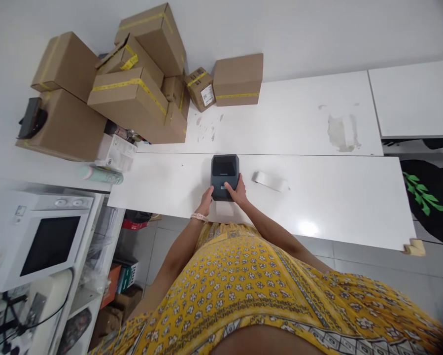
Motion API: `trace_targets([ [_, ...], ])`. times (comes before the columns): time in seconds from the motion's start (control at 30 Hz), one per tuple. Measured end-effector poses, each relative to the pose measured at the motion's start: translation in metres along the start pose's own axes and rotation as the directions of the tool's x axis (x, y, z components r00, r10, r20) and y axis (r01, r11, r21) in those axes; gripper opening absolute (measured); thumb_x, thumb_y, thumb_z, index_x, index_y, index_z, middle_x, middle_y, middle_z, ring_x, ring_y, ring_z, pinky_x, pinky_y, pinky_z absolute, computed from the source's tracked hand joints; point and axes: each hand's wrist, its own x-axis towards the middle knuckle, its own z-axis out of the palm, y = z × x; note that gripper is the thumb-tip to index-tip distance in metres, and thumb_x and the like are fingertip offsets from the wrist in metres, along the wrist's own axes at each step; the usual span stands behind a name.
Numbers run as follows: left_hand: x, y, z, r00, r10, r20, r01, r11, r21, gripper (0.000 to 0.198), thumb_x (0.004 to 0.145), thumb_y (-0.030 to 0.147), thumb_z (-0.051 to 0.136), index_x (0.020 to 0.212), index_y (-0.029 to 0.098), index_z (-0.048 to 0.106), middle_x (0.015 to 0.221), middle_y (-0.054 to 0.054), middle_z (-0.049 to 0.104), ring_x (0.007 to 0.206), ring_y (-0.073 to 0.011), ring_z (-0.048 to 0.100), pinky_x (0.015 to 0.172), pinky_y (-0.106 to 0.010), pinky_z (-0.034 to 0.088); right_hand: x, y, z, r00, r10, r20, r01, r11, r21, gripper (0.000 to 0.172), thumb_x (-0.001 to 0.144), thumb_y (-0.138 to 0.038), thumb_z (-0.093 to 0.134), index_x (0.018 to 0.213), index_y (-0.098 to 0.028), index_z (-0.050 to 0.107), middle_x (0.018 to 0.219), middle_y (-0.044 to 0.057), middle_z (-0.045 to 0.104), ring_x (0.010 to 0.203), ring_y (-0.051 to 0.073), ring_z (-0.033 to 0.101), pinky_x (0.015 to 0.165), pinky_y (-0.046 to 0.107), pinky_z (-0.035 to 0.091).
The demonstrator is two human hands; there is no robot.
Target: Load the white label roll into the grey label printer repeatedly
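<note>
A small dark label printer stands near the front edge of a white table. My left hand grips its lower left corner, fingers curled against the side. My right hand rests on its front right, fingers bent over the casing. A white label sticks out of the printer's front between my hands. A strip of white labels lies on the table just right of the printer.
Several taped cardboard boxes are piled at the back left, with a single box beside them. A microwave sits on a shelf unit at the left. A second white table stands behind.
</note>
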Motion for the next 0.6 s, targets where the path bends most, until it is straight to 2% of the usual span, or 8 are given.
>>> trace_targets([
  [0.1,-0.006,0.009,-0.001,0.999,0.035,-0.042,-0.034,0.999,0.036,0.037,0.099,0.044,0.051,0.118,0.019,0.071,0.143,-0.008,0.063,0.137,-0.0243,0.054,0.106,-0.035,0.048,0.002,-0.009,-0.01,0.994,0.081,0.07,-0.086,0.993,0.08,0.103,0.085,-0.082,0.041,0.162,-0.016,0.02,0.169,0.016,0.025,0.156,0.036,0.025,0.127,0.06,0.017],
  [0.17,-0.006,0.02,-0.005,0.991,0.068,-0.114,-0.064,0.997,0.04,0.039,0.098,0.046,0.052,0.112,0.017,0.073,0.135,-0.01,0.068,0.132,-0.0259,0.058,0.106,-0.037,0.048,0.002,-0.021,-0.021,0.993,0.06,0.106,-0.076,0.985,0.153,0.097,0.088,-0.082,0.035,0.163,-0.021,0.021,0.169,0.01,0.025,0.157,0.033,0.024,0.128,0.057,0.017],
  [0.23,-0.001,0.037,-0.01,0.971,0.133,-0.199,-0.133,0.991,0.014,0.04,0.096,0.046,0.052,0.106,0.015,0.074,0.125,-0.012,0.073,0.127,-0.0271,0.062,0.105,-0.039,0.049,0.004,-0.038,-0.033,0.992,-0.042,0.12,0.014,0.975,0.222,0.087,0.093,-0.079,0.029,0.162,-0.028,0.023,0.17,0.004,0.025,0.157,0.028,0.024,0.128,0.054,0.022],
  [0.3,0.011,0.059,-0.013,0.94,0.253,-0.23,-0.265,0.964,-0.02,0.04,0.096,0.045,0.051,0.104,0.014,0.074,0.12,-0.013,0.074,0.124,-0.0267,0.064,0.104,-0.039,0.05,0.01,-0.059,-0.043,0.981,-0.171,0.095,0.142,0.956,0.255,0.077,0.098,-0.075,0.023,0.162,-0.033,0.021,0.17,-0.001,0.025,0.157,0.025,0.026,0.126,0.052,0.028],
  [0.37,0.028,0.081,-0.013,0.895,0.413,-0.171,-0.422,0.907,-0.016,0.039,0.097,0.043,0.05,0.108,0.015,0.074,0.121,-0.013,0.073,0.123,-0.0248,0.064,0.103,-0.039,0.05,0.024,-0.08,-0.048,0.963,-0.268,0.031,0.254,0.94,0.229,0.072,0.1,-0.071,0.02,0.163,-0.035,0.017,0.17,-0.002,0.025,0.156,0.025,0.027,0.124,0.054,0.031],
  [0.43,0.048,0.095,-0.011,0.854,0.507,-0.115,-0.505,0.862,0.048,0.036,0.096,0.04,0.051,0.113,0.017,0.073,0.125,-0.01,0.072,0.121,-0.0225,0.065,0.104,-0.038,0.05,0.044,-0.099,-0.049,0.949,-0.311,-0.048,0.315,0.935,0.164,0.073,0.101,-0.071,0.018,0.164,-0.034,0.012,0.17,0.0,0.025,0.157,0.028,0.026,0.124,0.058,0.03],
  [0.5,0.066,0.097,-0.007,0.857,0.504,-0.103,-0.48,0.856,0.193,0.031,0.093,0.033,0.056,0.114,0.018,0.072,0.123,-0.008,0.073,0.118,-0.0214,0.065,0.106,-0.037,0.048,0.065,-0.111,-0.047,0.94,-0.328,-0.098,0.337,0.936,0.102,0.076,0.1,-0.073,0.018,0.164,-0.033,0.011,0.169,0.003,0.027,0.157,0.031,0.024,0.123,0.062,0.027],
  [0.6,0.081,0.078,-0.005,0.922,0.387,-0.032,-0.319,0.801,0.507,0.035,0.083,0.025,0.066,0.117,0.017,0.072,0.124,-0.011,0.073,0.117,-0.0257,0.066,0.106,-0.037,0.047,0.087,-0.116,-0.045,0.928,-0.352,-0.117,0.359,0.932,0.043,0.079,0.098,-0.076,0.021,0.164,-0.032,0.012,0.166,0.005,0.033,0.154,0.033,0.03,0.121,0.063,0.029],
])
